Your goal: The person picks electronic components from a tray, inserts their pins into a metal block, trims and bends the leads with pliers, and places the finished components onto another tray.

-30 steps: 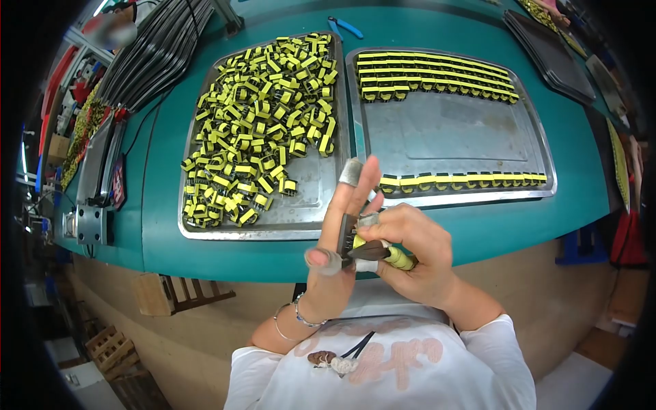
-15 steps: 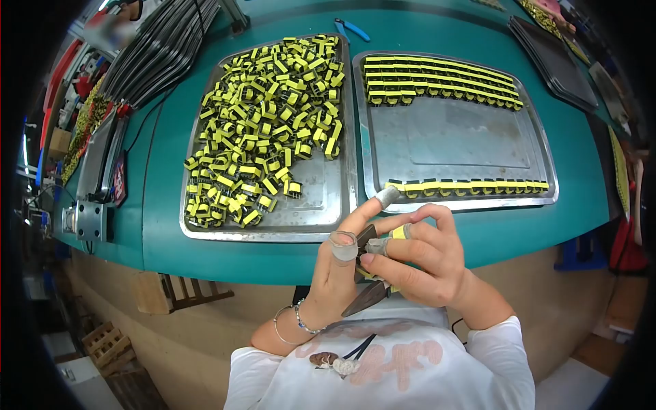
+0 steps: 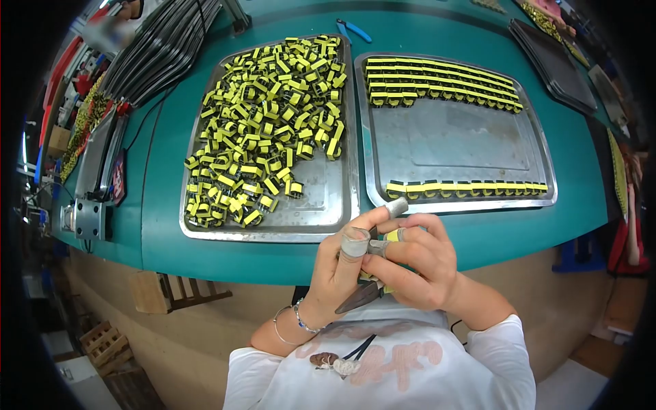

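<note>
My left hand (image 3: 339, 260), with grey wraps on its fingertips, is closed around a small dark part that my fingers mostly hide. My right hand (image 3: 422, 263) is closed against it and also holds a pointed dark-bladed tool (image 3: 360, 298), whose tip points down and left. Both hands meet in front of the table edge. Behind them, on the right tray (image 3: 465, 140), a row of yellow-and-black components (image 3: 471, 188) runs along the near side, and several more rows (image 3: 441, 82) line the far side.
The left tray (image 3: 328, 220) carries a heap of loose yellow-and-black components (image 3: 266, 130). Blue-handled pliers (image 3: 354, 29) lie behind the trays. Stacked dark trays stand at the far left (image 3: 160, 55) and right (image 3: 550, 65). A metal block (image 3: 93, 222) sits at the left edge.
My hands have turned and drawn together over the small part, and the tool's tip has swung down and left. Since the last half second they have barely shifted.
</note>
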A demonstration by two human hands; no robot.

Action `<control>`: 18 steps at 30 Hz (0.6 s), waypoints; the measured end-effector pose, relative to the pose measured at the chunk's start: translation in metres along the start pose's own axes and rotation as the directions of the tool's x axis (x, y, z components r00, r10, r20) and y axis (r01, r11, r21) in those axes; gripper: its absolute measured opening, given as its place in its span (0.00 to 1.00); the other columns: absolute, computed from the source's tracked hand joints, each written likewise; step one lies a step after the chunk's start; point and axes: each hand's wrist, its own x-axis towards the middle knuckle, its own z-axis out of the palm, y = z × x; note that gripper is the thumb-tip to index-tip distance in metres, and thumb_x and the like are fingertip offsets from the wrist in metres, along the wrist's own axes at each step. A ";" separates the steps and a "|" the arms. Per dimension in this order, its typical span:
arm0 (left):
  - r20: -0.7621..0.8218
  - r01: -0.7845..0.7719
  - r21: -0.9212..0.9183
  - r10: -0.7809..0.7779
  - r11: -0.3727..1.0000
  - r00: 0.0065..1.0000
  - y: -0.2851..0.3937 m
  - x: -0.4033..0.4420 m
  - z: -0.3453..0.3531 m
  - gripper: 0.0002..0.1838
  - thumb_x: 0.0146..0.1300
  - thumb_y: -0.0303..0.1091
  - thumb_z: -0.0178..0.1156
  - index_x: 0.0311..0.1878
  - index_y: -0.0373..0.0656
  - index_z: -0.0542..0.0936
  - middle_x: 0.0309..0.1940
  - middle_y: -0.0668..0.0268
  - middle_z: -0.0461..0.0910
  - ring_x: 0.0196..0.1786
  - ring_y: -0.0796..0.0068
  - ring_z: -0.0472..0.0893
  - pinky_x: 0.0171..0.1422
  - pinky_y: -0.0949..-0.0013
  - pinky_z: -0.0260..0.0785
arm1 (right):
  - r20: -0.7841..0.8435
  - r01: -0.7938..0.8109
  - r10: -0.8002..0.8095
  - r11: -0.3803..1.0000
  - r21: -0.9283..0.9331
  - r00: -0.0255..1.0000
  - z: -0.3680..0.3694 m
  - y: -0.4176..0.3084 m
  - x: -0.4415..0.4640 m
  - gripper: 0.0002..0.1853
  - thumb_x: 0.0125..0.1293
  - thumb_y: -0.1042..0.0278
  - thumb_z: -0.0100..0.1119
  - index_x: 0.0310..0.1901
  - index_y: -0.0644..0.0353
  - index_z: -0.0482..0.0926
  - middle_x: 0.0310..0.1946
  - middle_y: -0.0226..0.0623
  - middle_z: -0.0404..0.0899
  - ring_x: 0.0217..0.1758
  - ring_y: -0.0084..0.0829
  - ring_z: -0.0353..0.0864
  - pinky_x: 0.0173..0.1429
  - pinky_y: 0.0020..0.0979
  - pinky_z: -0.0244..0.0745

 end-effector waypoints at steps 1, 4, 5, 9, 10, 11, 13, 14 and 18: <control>0.012 -0.004 0.042 0.003 0.999 1.000 -0.001 0.000 -0.002 0.32 0.78 0.50 0.39 0.67 0.26 0.65 0.55 0.49 0.79 0.52 0.70 0.79 0.58 0.70 0.70 | 0.005 0.006 -0.006 1.000 0.005 1.000 0.001 0.001 -0.001 0.18 0.44 0.68 0.66 0.41 0.57 0.83 0.32 0.28 0.75 0.34 0.31 0.76 0.46 0.37 0.72; 0.004 0.008 0.087 -0.008 0.996 1.000 -0.001 0.000 -0.008 0.31 0.78 0.49 0.40 0.65 0.28 0.68 0.55 0.51 0.80 0.43 0.77 0.79 0.46 0.76 0.72 | 0.006 0.006 -0.006 1.000 0.017 1.000 -0.004 0.002 -0.006 0.19 0.43 0.69 0.67 0.41 0.59 0.83 0.32 0.29 0.76 0.34 0.31 0.76 0.44 0.37 0.73; -0.027 0.023 0.047 -0.022 0.999 0.999 0.002 0.003 -0.011 0.30 0.78 0.49 0.40 0.64 0.28 0.68 0.54 0.51 0.80 0.39 0.79 0.78 0.42 0.78 0.71 | -0.001 -0.003 0.003 1.000 0.016 1.000 -0.010 0.000 -0.006 0.19 0.42 0.69 0.68 0.41 0.60 0.83 0.32 0.30 0.76 0.34 0.31 0.76 0.43 0.36 0.73; -0.186 -0.108 0.533 0.241 0.839 0.953 0.022 0.011 -0.031 0.18 0.73 0.35 0.49 0.57 0.33 0.76 0.50 0.55 0.82 0.34 0.78 0.78 0.34 0.77 0.69 | 0.028 -0.118 0.118 0.993 -0.021 0.993 -0.041 0.012 0.003 0.20 0.40 0.77 0.69 0.40 0.63 0.82 0.33 0.34 0.78 0.34 0.35 0.76 0.40 0.37 0.75; -0.134 -0.114 0.782 0.343 0.613 0.930 0.029 0.014 -0.036 0.15 0.70 0.30 0.53 0.55 0.34 0.78 0.50 0.54 0.83 0.36 0.75 0.80 0.36 0.75 0.71 | 0.014 -0.187 0.187 0.982 -0.018 0.982 -0.046 0.018 0.006 0.20 0.40 0.80 0.68 0.41 0.64 0.81 0.33 0.35 0.78 0.34 0.36 0.76 0.40 0.37 0.74; -0.014 -0.140 0.917 0.378 0.375 0.926 0.036 0.018 -0.045 0.15 0.62 0.22 0.55 0.53 0.35 0.80 0.51 0.55 0.83 0.39 0.70 0.81 0.39 0.72 0.73 | 0.000 -0.253 0.253 0.967 -0.014 0.968 -0.052 0.026 0.012 0.20 0.41 0.82 0.67 0.41 0.64 0.81 0.33 0.36 0.78 0.33 0.36 0.76 0.40 0.37 0.74; 0.123 -0.151 0.987 0.365 0.049 0.923 0.047 0.022 -0.056 0.23 0.48 0.11 0.56 0.48 0.39 0.83 0.50 0.58 0.83 0.41 0.61 0.81 0.45 0.65 0.75 | 0.014 -0.344 0.345 0.937 -0.052 0.938 -0.064 0.048 0.024 0.19 0.44 0.86 0.63 0.43 0.65 0.79 0.33 0.39 0.78 0.33 0.38 0.77 0.39 0.37 0.73; 0.146 -0.150 0.989 0.324 -0.012 0.935 0.048 0.022 -0.061 0.22 0.48 0.13 0.57 0.48 0.40 0.83 0.50 0.60 0.83 0.40 0.63 0.81 0.43 0.66 0.75 | 0.036 -0.372 0.376 0.923 -0.097 0.926 -0.068 0.062 0.031 0.18 0.47 0.87 0.61 0.43 0.65 0.78 0.33 0.41 0.78 0.33 0.39 0.78 0.39 0.37 0.73; 0.221 -0.178 0.966 0.243 -0.189 0.944 0.041 0.025 -0.074 0.18 0.51 0.19 0.58 0.46 0.44 0.83 0.44 0.67 0.82 0.34 0.68 0.78 0.36 0.67 0.72 | 0.058 -0.445 0.458 0.882 -0.152 0.887 -0.059 0.123 0.042 0.13 0.54 0.82 0.63 0.43 0.63 0.78 0.37 0.41 0.77 0.37 0.42 0.79 0.41 0.37 0.73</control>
